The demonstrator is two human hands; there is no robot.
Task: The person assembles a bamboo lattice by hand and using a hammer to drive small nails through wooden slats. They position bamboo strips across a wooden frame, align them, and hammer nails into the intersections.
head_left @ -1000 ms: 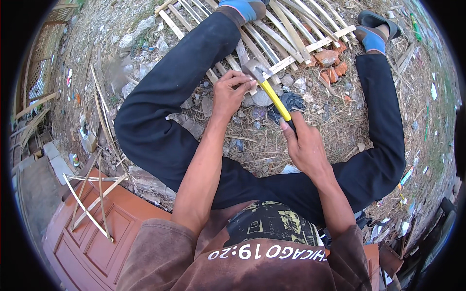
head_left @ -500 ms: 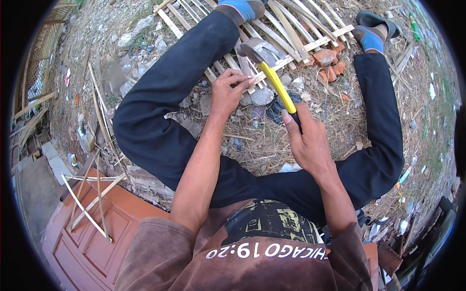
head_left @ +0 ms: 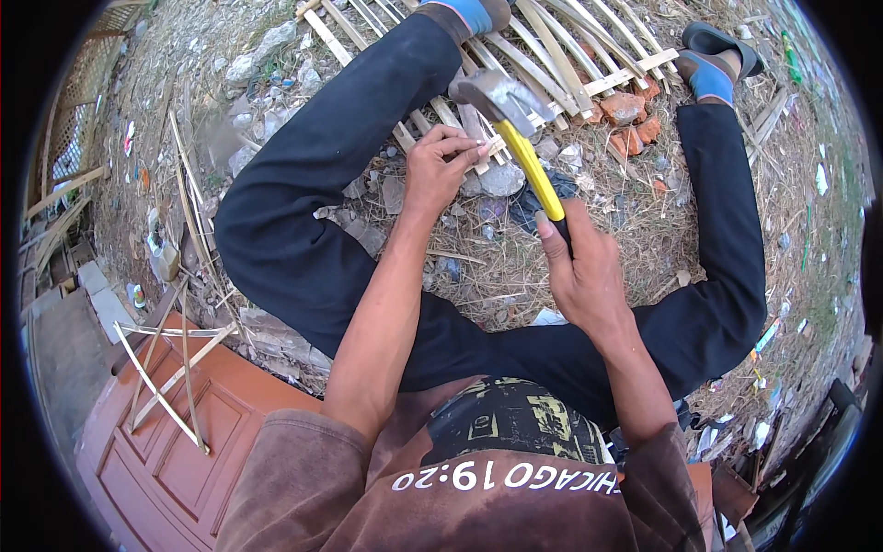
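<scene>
My right hand (head_left: 587,267) is closed around the black grip of a claw hammer (head_left: 530,166) with a yellow handle. Its metal head is raised over the near edge of a frame of pale wooden slats (head_left: 635,72) and hides part of the crosspiece. Beside the hammer head, my left hand (head_left: 436,171) is closed in a pinch at the left end of that crosspiece. What sits between its fingertips is too small to make out.
Reddish brick pieces (head_left: 625,109) and a grey stone (head_left: 501,180) lie by the frame's near edge. My legs in dark trousers (head_left: 317,175) bend around the work. To the left, thin strips (head_left: 175,386) rest on a reddish-brown panelled door (head_left: 221,432).
The whole view has shifted slightly. Both hands and the hammer keep nearly the same pose, the hammer head still raised over the crosspiece.
</scene>
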